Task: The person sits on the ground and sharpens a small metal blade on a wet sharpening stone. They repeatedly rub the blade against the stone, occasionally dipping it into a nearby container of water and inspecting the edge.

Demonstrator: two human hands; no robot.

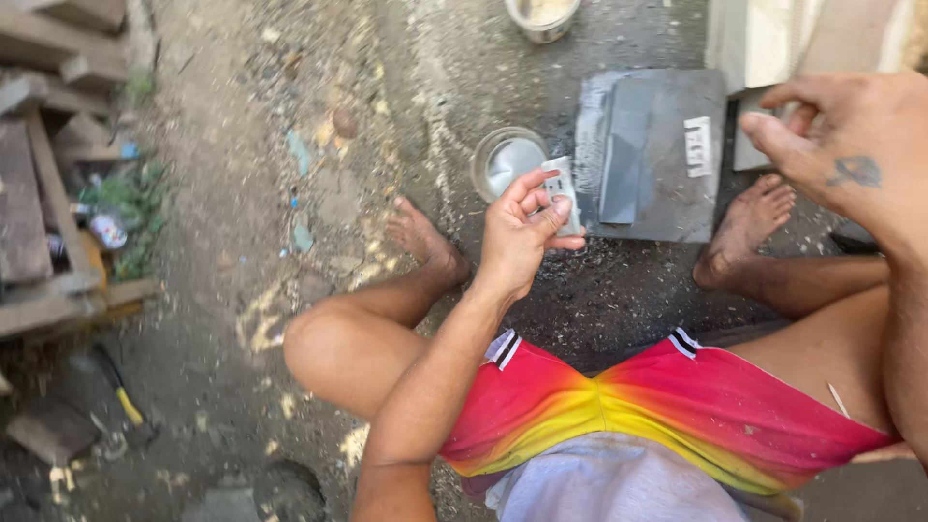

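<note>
Left hand [517, 237] grip pinched shut on a small grey rectangular block [563, 193], held above the wet ground. Right hand [841, 145] raised at 2 o'clock, fingers loosely curled, holding nothing visible. Dark flat slab [652, 155] lies at 12 o'clock, surface wet; a water-filled cup [507, 159] just left of it.

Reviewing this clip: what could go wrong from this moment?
1. The left hand pinches a small flat grey piece by its edges only; it might slip and land in the round container just beyond it.
2. Both bare feet, such as the right foot, rest beside the wet dark slab; a dropped piece could strike toes.
</note>
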